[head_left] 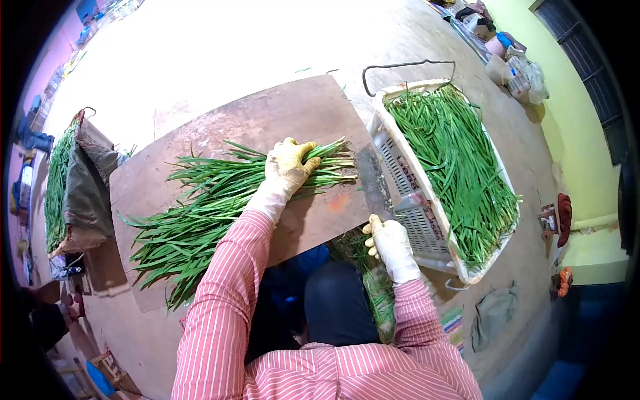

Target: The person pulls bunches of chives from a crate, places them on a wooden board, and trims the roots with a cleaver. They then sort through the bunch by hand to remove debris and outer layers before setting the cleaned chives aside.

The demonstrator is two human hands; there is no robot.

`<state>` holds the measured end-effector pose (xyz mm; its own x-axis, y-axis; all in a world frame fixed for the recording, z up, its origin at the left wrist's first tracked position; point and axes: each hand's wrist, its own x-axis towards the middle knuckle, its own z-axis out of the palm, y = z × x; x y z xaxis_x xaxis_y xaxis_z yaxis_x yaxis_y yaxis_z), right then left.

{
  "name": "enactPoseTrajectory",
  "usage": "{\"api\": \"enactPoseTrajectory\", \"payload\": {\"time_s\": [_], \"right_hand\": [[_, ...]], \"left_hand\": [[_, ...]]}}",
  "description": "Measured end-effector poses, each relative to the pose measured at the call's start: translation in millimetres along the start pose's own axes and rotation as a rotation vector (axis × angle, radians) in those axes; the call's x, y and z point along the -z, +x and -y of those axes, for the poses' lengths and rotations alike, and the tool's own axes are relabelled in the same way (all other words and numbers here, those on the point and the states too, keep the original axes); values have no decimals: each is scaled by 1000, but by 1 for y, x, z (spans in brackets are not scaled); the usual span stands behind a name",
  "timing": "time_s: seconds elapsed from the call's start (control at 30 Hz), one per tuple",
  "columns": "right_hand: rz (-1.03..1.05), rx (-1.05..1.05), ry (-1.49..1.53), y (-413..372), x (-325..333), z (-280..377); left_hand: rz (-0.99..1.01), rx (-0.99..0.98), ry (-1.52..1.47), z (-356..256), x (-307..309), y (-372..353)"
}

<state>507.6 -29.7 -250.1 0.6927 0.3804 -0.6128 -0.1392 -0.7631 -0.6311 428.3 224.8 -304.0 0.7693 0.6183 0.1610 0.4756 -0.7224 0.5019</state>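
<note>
A spread of garlic chives (pixel 193 217) lies across a brown board (pixel 233 120), its leafy ends fanned to the left and its pale stem ends to the right. My left hand (pixel 287 165), in a yellowed white glove, presses down on the bunch near the stems with its fingers curled around it. In my right hand (pixel 389 245), also gloved, is the handle of a wide knife (pixel 373 181). Its dark blade rests along the board's right edge, just beyond the cut-looking stem ends. The handle itself is hidden by my fingers.
A white plastic crate (pixel 437 223) heaped with chives (pixel 460 173) stands close on the right, its wire handle (pixel 410 63) sticking out. Left of the board is a grey sack (pixel 90 180) with more greens. Bags (pixel 523 80) line the far right wall.
</note>
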Motion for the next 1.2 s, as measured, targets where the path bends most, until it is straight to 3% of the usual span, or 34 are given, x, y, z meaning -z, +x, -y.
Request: {"api": "enactPoseTrajectory", "payload": {"time_s": [0.13, 0.23, 0.4, 0.53, 0.6, 0.63, 0.67, 0.73, 0.8, 0.87, 0.93, 1.0, 1.03, 1.07, 1.1, 1.2], "right_hand": [[17, 128, 26, -8, -9, 11], [108, 40, -19, 0, -12, 12], [36, -49, 85, 4, 10, -6], [37, 57, 318, -18, 30, -18], [171, 51, 340, -27, 39, -23], [194, -21, 271, -29, 48, -32], [196, -20, 274, -34, 48, -36], [183, 93, 312, -46, 52, -39], [261, 28, 435, -61, 59, -40], [310, 57, 617, -78, 67, -44], [245, 36, 500, -75, 68, -64], [-50, -11, 65, -76, 74, -73], [-90, 5, 42, -75, 75, -86], [-84, -3, 47, -80, 75, -86], [-36, -17, 190, -86, 78, -81], [74, 31, 393, -83, 76, -82]], "left_hand": [[21, 12, 12, -4, 5, 0], [18, -6, 12, -3, 5, 0], [47, -41, 1, -3, 7, 0], [234, 2, 85, -12, 22, 2], [9, -176, 219, -16, 24, -1], [165, -142, 251, -19, 27, 4], [165, -143, 255, -20, 26, 5], [420, -105, 258, -24, 24, 8], [501, -102, 346, -34, 20, 5], [437, -216, 492, -37, 14, -10], [430, -226, 485, -40, 21, -19], [413, -230, 472, -48, 37, -19], [328, -277, 388, -50, 44, -19], [247, -323, 306, -52, 50, -19], [306, -294, 255, -55, 54, -10], [279, -390, 327, -45, 27, 4]]}}
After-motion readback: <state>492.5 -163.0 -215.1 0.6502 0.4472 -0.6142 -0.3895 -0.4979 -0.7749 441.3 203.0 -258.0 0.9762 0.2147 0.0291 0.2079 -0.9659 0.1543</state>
